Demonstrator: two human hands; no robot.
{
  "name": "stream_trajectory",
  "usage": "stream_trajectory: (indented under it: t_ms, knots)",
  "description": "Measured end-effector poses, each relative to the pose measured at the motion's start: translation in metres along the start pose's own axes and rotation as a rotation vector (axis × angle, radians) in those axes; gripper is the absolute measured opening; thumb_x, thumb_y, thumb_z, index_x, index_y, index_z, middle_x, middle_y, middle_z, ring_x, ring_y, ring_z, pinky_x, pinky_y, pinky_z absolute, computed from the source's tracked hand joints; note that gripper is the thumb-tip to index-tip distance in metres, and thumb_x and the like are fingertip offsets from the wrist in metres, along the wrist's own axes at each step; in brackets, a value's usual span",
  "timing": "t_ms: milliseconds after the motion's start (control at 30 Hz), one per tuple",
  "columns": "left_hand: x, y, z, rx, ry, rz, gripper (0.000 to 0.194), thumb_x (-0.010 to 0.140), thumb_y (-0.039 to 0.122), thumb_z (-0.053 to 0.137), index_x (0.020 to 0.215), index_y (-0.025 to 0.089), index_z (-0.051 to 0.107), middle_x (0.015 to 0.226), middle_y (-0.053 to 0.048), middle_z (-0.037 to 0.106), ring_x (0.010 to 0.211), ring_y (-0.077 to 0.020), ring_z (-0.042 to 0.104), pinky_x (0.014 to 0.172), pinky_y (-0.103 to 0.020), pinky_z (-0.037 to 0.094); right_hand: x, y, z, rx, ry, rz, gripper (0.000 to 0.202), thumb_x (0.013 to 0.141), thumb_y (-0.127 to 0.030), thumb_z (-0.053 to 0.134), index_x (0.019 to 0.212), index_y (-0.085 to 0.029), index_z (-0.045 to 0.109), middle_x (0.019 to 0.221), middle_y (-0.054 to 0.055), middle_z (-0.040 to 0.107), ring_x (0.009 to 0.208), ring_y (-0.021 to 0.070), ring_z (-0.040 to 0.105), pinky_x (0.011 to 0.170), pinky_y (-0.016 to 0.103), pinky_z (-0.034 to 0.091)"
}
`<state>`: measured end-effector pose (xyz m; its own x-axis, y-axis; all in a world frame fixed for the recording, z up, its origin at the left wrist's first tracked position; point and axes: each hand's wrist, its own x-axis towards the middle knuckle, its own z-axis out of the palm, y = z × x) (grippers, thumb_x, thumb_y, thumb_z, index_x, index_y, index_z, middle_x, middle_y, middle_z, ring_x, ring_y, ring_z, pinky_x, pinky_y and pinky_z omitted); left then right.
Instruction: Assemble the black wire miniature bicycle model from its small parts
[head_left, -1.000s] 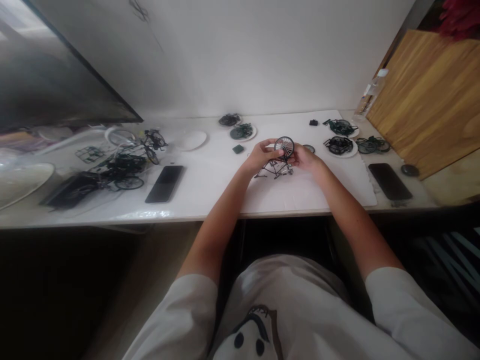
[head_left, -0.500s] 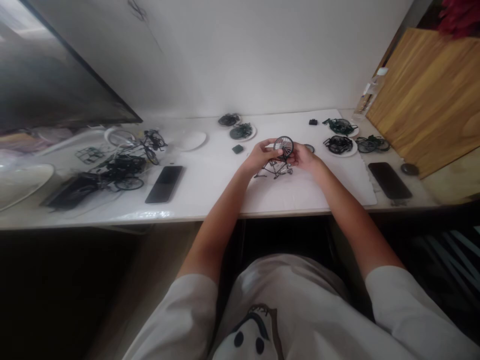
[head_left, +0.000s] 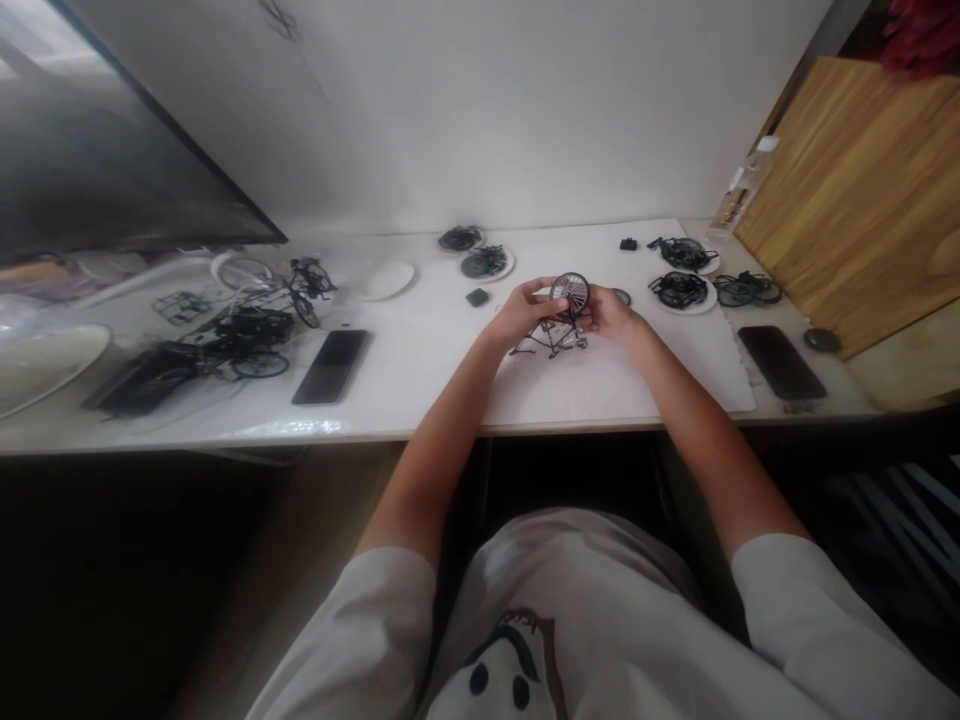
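A small spoked wheel (head_left: pixel 570 292) stands upright between my hands, above a dark miniature bicycle frame (head_left: pixel 553 336) that hangs just over the white board (head_left: pixel 607 385). My left hand (head_left: pixel 525 308) is closed on the wheel, its thumb against the wheel's lower left side. From the right, my right hand (head_left: pixel 606 312) is closed around the place where wheel and frame meet; part of its fingers is hidden behind the wheel. Another wheel (head_left: pixel 622 297) shows partly, lying just behind my right hand.
Plates of dark bicycle parts (head_left: pixel 679 291) stand at the right and back. A phone (head_left: pixel 330 367) and assembled small bicycles (head_left: pixel 255 335) lie left; another phone (head_left: pixel 781 362) lies right. A bottle (head_left: pixel 742 190) leans near the wooden panel (head_left: pixel 862 190).
The view has shifted very slightly. Both hands keep their hold on the wheel and frame, with no clear movement between them.
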<state>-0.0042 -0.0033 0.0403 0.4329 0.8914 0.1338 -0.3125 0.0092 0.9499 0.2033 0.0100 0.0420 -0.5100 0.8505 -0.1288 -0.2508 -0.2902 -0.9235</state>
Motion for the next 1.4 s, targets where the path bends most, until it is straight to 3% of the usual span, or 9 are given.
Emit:
stream_trajectory:
  t_ms: [200, 433, 567, 733, 900, 1167, 1400]
  knots:
    - [-0.001, 0.0006, 0.0016, 0.011, -0.022, 0.002, 0.079, 0.062, 0.042, 0.108, 0.125, 0.013, 0.07, 0.095, -0.01, 0.084, 0.077, -0.0182, 0.08, 0.076, -0.028, 0.063, -0.0012, 0.0001, 0.0036, -0.05, 0.026, -0.009, 0.019, 0.083, -0.033, 0.072, 0.085, -0.021, 0.057, 0.059, -0.008, 0.036, 0.046, 0.0076, 0.024, 0.044, 0.019, 0.017]
    - [-0.0014, 0.0013, 0.0009, -0.004, -0.01, -0.001, 0.083, 0.061, 0.043, 0.108, 0.127, 0.013, 0.068, 0.094, -0.01, 0.083, 0.074, -0.0177, 0.079, 0.074, -0.028, 0.063, -0.001, -0.0012, 0.0023, -0.005, 0.029, 0.014, 0.02, 0.093, -0.037, 0.054, 0.081, -0.021, 0.055, 0.06, -0.005, 0.037, 0.046, 0.0098, 0.027, 0.042, 0.02, 0.019]
    - [-0.0015, 0.0016, 0.0016, -0.001, -0.003, -0.002, 0.083, 0.06, 0.043, 0.109, 0.126, 0.013, 0.068, 0.09, -0.009, 0.083, 0.072, -0.0169, 0.078, 0.073, -0.027, 0.062, -0.0018, -0.0014, 0.0038, 0.006, 0.036, 0.0, 0.011, 0.089, -0.031, 0.061, 0.085, -0.021, 0.057, 0.061, -0.005, 0.038, 0.047, 0.0097, 0.029, 0.044, 0.019, 0.02]
    - [-0.0016, 0.0027, 0.0031, 0.001, -0.015, -0.005, 0.082, 0.06, 0.043, 0.108, 0.125, 0.013, 0.069, 0.09, -0.008, 0.082, 0.072, -0.0166, 0.078, 0.074, -0.027, 0.062, -0.0023, -0.0011, 0.0063, -0.022, 0.027, -0.011, 0.017, 0.087, -0.032, 0.069, 0.085, -0.022, 0.056, 0.059, -0.008, 0.03, 0.046, 0.0086, 0.024, 0.044, 0.019, 0.018]
    - [-0.0007, 0.0015, 0.0013, -0.001, -0.003, -0.009, 0.085, 0.06, 0.043, 0.108, 0.129, 0.014, 0.068, 0.092, -0.009, 0.083, 0.072, -0.0174, 0.079, 0.073, -0.028, 0.063, -0.0024, -0.0026, 0.006, -0.027, 0.031, 0.024, 0.025, 0.095, -0.044, 0.06, 0.082, -0.023, 0.052, 0.06, -0.005, 0.037, 0.046, 0.0101, 0.026, 0.043, 0.02, 0.019]
    - [-0.0017, 0.0015, 0.0019, 0.012, -0.014, -0.008, 0.081, 0.061, 0.042, 0.108, 0.125, 0.013, 0.069, 0.092, -0.009, 0.083, 0.073, -0.017, 0.079, 0.074, -0.027, 0.062, -0.0032, -0.0023, 0.0081, -0.04, 0.028, -0.007, 0.017, 0.086, -0.032, 0.066, 0.08, -0.022, 0.053, 0.059, -0.007, 0.034, 0.047, 0.0088, 0.023, 0.043, 0.019, 0.019]
    - [-0.0003, -0.0006, -0.0003, 0.011, 0.001, -0.001, 0.086, 0.059, 0.045, 0.108, 0.128, 0.014, 0.068, 0.092, -0.009, 0.083, 0.075, -0.0179, 0.08, 0.075, -0.027, 0.064, -0.0025, -0.001, 0.0025, 0.006, -0.028, 0.034, 0.02, 0.092, -0.041, 0.059, 0.084, -0.023, 0.054, 0.06, -0.005, 0.036, 0.046, 0.0108, 0.029, 0.042, 0.019, 0.022]
